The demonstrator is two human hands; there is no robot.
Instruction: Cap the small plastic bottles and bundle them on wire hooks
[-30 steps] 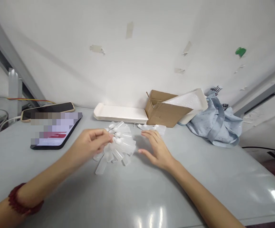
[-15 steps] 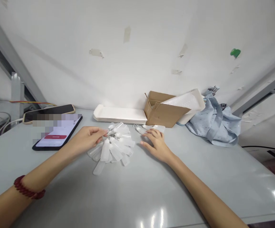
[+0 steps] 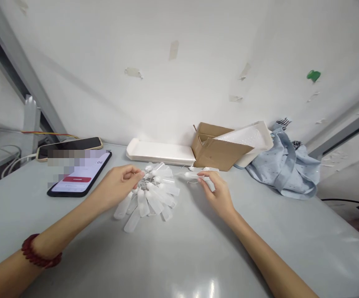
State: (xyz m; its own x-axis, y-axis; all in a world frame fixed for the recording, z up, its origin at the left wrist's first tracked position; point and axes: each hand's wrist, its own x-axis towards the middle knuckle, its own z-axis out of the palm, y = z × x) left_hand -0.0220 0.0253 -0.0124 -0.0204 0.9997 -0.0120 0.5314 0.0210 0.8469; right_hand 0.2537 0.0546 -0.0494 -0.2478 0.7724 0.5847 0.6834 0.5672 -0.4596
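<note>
A fan of translucent white plastic tags (image 3: pixel 155 199) with wire-like loops lies on the table in front of me. At its upper left edge, my left hand (image 3: pixel 119 186) is closed in a pinch on the loops gathered near the fan's centre. To the right of the fan, my right hand (image 3: pixel 220 193) pinches a single translucent tag (image 3: pixel 192 175) between thumb and fingers, its narrow end pointing left toward the fan. Just behind that hand, a couple more loose tags (image 3: pixel 213 169) lie by the cardboard box. My fingers partly cover the held tag.
Behind the fan lies a stack of white card trays (image 3: pixel 163 151) against the wall. An open cardboard box (image 3: pixel 221 155) holds a white bubble-textured piece (image 3: pixel 244 137). A light blue cloth bag (image 3: pixel 286 165) sits at right. Two phones, one lit (image 3: pixel 80 176) and one dark (image 3: pixel 70 145), lie left.
My right hand has picked up a tag from beside the box and drawn it slightly toward me. My left hand keeps its pinch at the fan. The view has shifted slightly.
</note>
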